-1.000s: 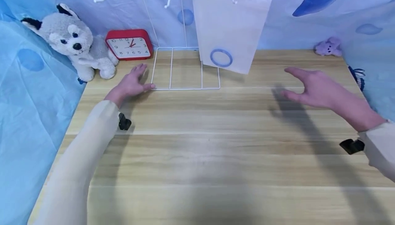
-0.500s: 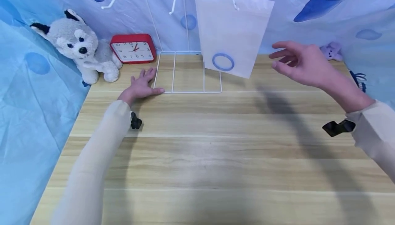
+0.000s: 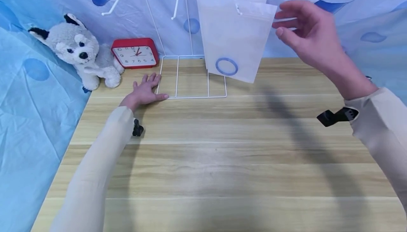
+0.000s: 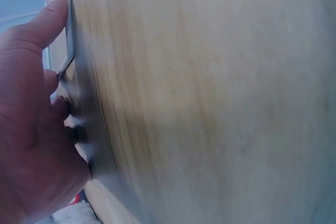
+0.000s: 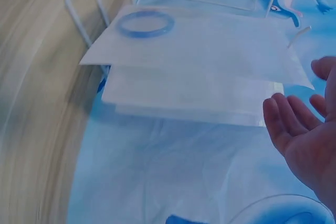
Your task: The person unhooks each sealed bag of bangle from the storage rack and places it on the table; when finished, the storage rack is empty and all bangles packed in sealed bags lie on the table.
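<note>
Several translucent white bags or sheets [image 3: 236,45] hang from a white hook on a wire rack [image 3: 197,97]. A blue ring [image 3: 226,66] shows low on the front one; whether it is printed or separate I cannot tell. My right hand [image 3: 313,36] is raised beside their upper right edge, fingers loosely bent with nothing held. In the right wrist view its fingertips [image 5: 275,100] come close to the layered edges [image 5: 210,111]; contact is unclear. My left hand [image 3: 143,91] rests spread at the rack base's left corner, its thumb [image 4: 52,14] along the front wire.
A red clock [image 3: 135,53] and a grey husky plush [image 3: 77,48] stand at the back left. Two bare white hooks stick out left of the bags, one hook [image 3: 177,2] nearer them. Blue patterned cloth [image 3: 372,37] lines the back and sides of the wooden table [image 3: 222,161].
My right hand has risen and moved left to the bags' upper edge, its fingers bending a little. My left hand has shifted slightly right onto the rack's corner. The bags hang as before.
</note>
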`<state>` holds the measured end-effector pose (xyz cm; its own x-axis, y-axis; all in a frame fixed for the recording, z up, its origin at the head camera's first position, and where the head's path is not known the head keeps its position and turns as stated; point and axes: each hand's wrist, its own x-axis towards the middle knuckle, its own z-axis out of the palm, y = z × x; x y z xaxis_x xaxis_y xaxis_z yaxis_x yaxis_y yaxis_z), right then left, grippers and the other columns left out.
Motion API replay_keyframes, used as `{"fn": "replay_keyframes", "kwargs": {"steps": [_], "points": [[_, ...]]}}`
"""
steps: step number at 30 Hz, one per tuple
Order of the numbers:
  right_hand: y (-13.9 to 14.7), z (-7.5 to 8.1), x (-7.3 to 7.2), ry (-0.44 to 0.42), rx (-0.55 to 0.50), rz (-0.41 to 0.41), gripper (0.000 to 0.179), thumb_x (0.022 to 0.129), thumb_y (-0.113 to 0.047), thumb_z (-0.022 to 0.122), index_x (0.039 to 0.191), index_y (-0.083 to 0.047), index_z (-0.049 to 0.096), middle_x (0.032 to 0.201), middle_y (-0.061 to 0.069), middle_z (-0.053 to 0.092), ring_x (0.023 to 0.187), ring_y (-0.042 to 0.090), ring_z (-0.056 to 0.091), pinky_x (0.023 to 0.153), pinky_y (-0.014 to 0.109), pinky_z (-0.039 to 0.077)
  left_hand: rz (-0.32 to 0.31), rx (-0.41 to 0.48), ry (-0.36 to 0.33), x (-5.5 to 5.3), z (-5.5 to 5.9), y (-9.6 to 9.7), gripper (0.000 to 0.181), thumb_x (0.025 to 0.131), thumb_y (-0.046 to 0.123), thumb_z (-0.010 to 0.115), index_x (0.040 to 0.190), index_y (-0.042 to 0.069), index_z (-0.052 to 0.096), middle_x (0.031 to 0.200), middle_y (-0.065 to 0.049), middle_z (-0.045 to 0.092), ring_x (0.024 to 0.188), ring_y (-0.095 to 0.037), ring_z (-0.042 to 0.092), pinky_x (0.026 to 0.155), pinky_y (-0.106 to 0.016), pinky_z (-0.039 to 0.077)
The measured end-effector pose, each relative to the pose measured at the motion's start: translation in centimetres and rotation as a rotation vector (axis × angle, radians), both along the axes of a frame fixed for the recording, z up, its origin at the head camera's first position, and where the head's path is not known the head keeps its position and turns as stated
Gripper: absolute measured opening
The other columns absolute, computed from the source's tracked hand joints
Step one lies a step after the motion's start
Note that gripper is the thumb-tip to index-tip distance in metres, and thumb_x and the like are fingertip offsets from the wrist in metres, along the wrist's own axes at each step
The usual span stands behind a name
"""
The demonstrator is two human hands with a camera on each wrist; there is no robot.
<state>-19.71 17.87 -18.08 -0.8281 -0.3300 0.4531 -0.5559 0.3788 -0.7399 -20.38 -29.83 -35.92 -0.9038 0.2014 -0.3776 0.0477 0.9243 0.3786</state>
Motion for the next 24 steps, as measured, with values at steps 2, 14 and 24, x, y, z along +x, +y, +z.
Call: {"fn": "replay_keyframes", "kwargs": {"steps": [2, 14, 24], "points": [[-0.5, 0.2, -0.5, -0.019, -0.072, 0.015, 0.043, 0.094, 0.003, 0.063, 0.136, -0.005, 0.059, 0.123, 0.011, 0.065, 0.106, 0.018, 0.066, 0.088, 0.023, 0.052, 0.0, -0.002, 0.002, 0.0, 0.1, 0.0, 0.101, 0.093, 0.059, 0.06, 0.161, 0.012, 0.002, 0.166, -0.016, -0.009, 0.148, -0.04, -0.018, 0.109, -0.068, -0.014], [-2.6, -0.2, -2.7, -0.203, -0.297, 0.041, 0.032, 0.095, -0.001, 0.064, 0.126, -0.008, 0.069, 0.116, 0.009, 0.071, 0.101, 0.02, 0.067, 0.08, 0.022, 0.056, -0.002, 0.008, 0.014, 0.2, -0.2, 0.1, 0.102, 0.092, 0.059, 0.062, 0.162, 0.012, 0.005, 0.166, -0.015, -0.008, 0.148, -0.041, -0.016, 0.109, -0.069, -0.013], [-3.4, 0.1, -3.5, -0.451, -0.428, 0.083, 0.04, 0.095, -0.007, 0.066, 0.135, -0.014, 0.065, 0.109, 0.014, 0.061, 0.112, 0.027, 0.06, 0.088, 0.028, 0.054, 0.007, 0.005, 0.016, 0.0, -0.5, -0.2, 0.102, 0.091, 0.058, 0.063, 0.162, 0.013, 0.004, 0.167, -0.013, -0.007, 0.148, -0.04, -0.016, 0.109, -0.068, -0.014]]}}
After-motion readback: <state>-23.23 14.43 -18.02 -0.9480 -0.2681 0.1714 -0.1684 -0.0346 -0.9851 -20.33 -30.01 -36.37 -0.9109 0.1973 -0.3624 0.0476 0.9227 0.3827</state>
